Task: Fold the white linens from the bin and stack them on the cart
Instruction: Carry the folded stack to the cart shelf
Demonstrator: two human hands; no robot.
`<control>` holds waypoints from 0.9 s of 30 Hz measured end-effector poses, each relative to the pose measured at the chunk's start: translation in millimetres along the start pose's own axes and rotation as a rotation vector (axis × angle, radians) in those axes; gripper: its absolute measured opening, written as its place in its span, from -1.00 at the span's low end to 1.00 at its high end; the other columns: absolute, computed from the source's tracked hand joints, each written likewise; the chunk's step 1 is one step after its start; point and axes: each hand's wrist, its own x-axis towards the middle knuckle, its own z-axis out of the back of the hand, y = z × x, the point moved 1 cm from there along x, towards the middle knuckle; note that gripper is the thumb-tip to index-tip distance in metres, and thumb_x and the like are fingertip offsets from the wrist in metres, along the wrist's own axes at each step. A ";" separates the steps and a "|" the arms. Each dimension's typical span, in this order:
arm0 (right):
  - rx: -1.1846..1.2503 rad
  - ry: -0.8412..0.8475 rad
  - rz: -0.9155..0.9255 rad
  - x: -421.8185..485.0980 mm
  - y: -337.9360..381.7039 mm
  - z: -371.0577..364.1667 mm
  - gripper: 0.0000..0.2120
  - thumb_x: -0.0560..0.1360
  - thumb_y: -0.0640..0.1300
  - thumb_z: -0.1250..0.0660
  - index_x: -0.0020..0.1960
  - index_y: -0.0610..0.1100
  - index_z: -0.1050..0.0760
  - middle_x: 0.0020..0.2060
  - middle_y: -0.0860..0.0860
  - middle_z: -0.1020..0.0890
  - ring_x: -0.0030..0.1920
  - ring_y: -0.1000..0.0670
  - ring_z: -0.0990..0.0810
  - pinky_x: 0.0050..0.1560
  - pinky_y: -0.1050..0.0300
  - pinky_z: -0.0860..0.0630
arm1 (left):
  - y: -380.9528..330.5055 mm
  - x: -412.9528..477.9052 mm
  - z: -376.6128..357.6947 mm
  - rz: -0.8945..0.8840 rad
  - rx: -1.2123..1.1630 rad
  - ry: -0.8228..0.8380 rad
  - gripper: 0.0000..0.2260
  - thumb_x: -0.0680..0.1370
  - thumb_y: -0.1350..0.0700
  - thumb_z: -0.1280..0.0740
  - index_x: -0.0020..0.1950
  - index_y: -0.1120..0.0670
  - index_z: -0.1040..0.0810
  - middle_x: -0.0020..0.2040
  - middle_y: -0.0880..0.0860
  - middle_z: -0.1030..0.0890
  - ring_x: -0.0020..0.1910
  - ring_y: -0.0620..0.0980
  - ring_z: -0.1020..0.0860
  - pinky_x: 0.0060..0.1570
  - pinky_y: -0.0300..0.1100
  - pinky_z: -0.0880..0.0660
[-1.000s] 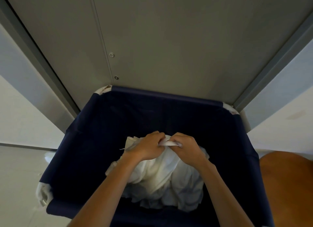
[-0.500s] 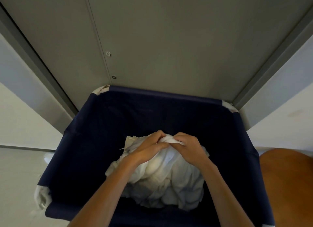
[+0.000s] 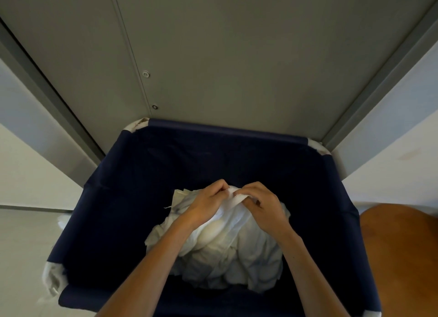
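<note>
A person leans over a deep navy fabric bin [image 3: 113, 198] parked against a grey panel [image 3: 237, 56]. Both bare forearms reach down into it toward a crumpled heap of white linens [image 3: 227, 257] lying low against the near wall.

The left hand [image 3: 208, 204] and the right hand [image 3: 263, 204] meet at the top of the heap. Their fingertips are almost touching, and each pinches the same textured hem [image 3: 237, 197] between thumb and curled fingers. The hem is raised a little above the pile, while the rest of that cloth hangs from it into the heap.

The close, two-handed pinch suggests the person is hunting for an edge. With one found, a single piece can be drawn free of the tangle and shaken out square for folding. Holding by the hem rather than by a fistful should keep the neighbouring pieces from coming up with it.

Nothing looks folded yet, and all the linen in view sits inside the bin. A rounded brown surface [image 3: 398, 257] shows at the right edge. It may be the cart's top, though too little of it is visible to say.
</note>
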 end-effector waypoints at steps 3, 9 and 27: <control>0.057 -0.065 -0.062 -1.4 1.1 -4.2 -0.75 0.52 -0.30 -0.31 -0.08 0.05 -0.54 -0.16 0.17 -0.58 -0.13 0.23 -0.55 -0.15 0.37 -0.47 | -1.7 -1.3 -1.0 -0.023 0.003 0.013 -0.81 0.61 0.21 -0.17 -0.21 0.08 -0.37 -0.30 0.00 -0.36 -0.31 -0.15 -0.31 -0.26 -0.28 -0.27; 0.035 -0.033 -0.182 4.8 2.6 -0.3 -0.91 0.50 -0.15 -0.38 -0.05 0.01 -0.52 -0.19 0.14 -0.61 -0.18 0.20 -0.57 -0.19 0.32 -0.52 | -1.3 -1.1 -1.5 -0.057 0.041 0.006 -0.87 0.60 0.24 -0.20 -0.14 0.14 -0.44 -0.26 0.00 -0.43 -0.25 -0.14 -0.37 -0.19 -0.28 -0.33; -0.186 0.055 -0.092 7.6 17.9 3.6 -0.71 0.41 -0.31 -0.39 -0.34 -0.10 -0.33 -0.45 0.10 -0.41 -0.43 0.19 -0.37 -0.41 0.33 -0.35 | 11.8 -7.3 -21.6 -0.158 0.691 -0.112 -0.91 0.51 0.09 -0.24 -0.02 0.04 -0.38 -0.07 -0.03 -0.48 -0.09 0.03 -0.49 -0.05 -0.01 -0.48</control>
